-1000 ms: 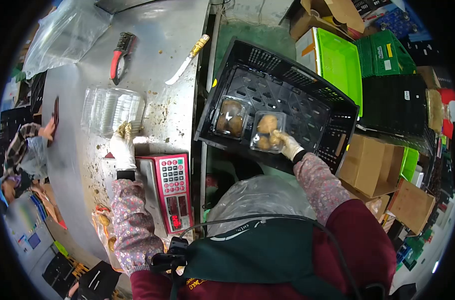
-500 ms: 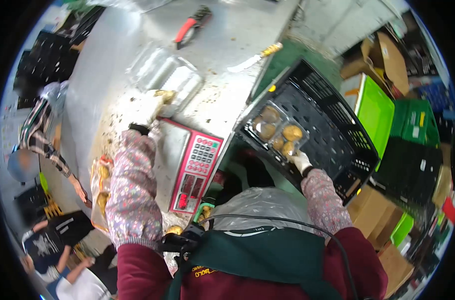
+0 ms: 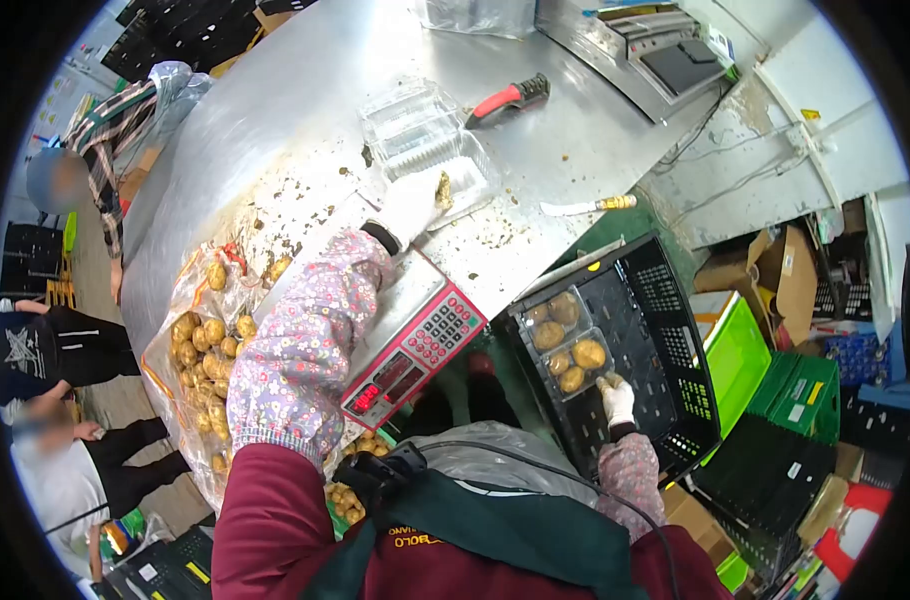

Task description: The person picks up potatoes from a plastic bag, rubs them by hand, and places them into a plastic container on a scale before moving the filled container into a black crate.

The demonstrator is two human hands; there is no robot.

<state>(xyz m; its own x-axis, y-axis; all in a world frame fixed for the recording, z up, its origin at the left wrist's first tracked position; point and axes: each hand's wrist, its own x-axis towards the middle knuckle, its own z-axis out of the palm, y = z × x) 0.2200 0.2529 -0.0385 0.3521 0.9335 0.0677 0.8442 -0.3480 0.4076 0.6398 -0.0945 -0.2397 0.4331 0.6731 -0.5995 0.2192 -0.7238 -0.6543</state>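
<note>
My right hand (image 3: pixel 616 400), in a white glove, reaches into a black crate (image 3: pixel 665 447). Its bent fingers are closed at the corner of a clear plastic box of potatoes (image 3: pixel 577 366). Against that box lies a second clear box of potatoes (image 3: pixel 553 320). My left hand (image 3: pixel 412 207), also gloved and with soiled fingertips, is over the near edge of an open, clear plastic clamshell (image 3: pixel 415 122) on the metal table. The back of the glove hides most of its fingers, so its grip cannot be made out. A red digital scale (image 3: pixel 415 345) is under my left forearm.
A bag of potatoes (image 3: pixel 200 365) lies left of my sleeve. Beyond the clamshell is a red-and-black handled tool (image 3: pixel 510 100). A knife (image 3: pixel 587 206) lies by the table's right edge. Green crates (image 3: pixel 795 395) stand at right. A person in a plaid sleeve (image 3: pixel 103 175) is across the table.
The view has swung, bringing the potato bag and the far table into sight. My right hand has stayed at the box corner in the crate, and my left hand beside the clamshell.
</note>
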